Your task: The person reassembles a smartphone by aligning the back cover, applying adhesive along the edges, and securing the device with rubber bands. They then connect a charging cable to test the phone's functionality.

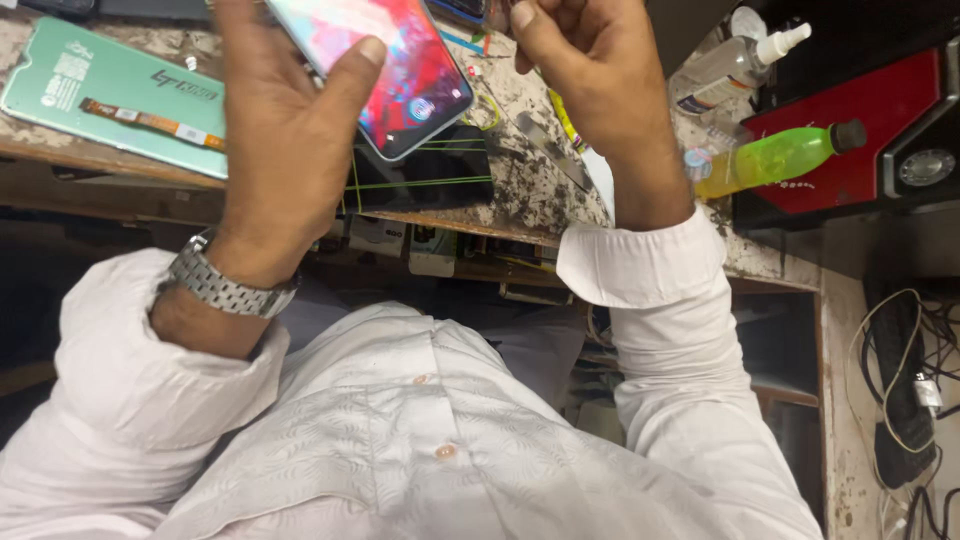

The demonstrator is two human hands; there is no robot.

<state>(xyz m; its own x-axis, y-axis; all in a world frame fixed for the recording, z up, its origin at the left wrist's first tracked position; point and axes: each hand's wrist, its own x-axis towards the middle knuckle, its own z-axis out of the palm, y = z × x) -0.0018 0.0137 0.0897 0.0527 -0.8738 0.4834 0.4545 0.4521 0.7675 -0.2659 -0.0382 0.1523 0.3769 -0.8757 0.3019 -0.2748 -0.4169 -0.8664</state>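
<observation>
- Smartphone (395, 70), one: lit screen in red, pink and blue, tilted, raised over the workbench (520, 185); top edge cut off by the frame.
- Left hand (285, 140): clasped around the smartphone, thumb pressed along its lower left edge, remaining fingers behind the body; metal wristwatch (225, 285) on the wrist.
- Right hand (590, 75): fingers curled inward, loosely closed, just right of the smartphone; contact with it not discernible, nothing visibly held.
- Dark phone (430, 175), one: flat on the workbench beneath the smartphone, crossed by thin green bands.
- Teal back panel (110, 95), one: flat at far left, a narrow brown flex strip across it.
- Metal blade tool (550, 150), one: lying on the speckled bench surface.
- Bottles, two: clear spray bottle (735, 60); green bottle (780, 155) with dark cap, on its side against a red case (880, 110).
- Cables (905, 380), tangled bundle at lower right.
</observation>
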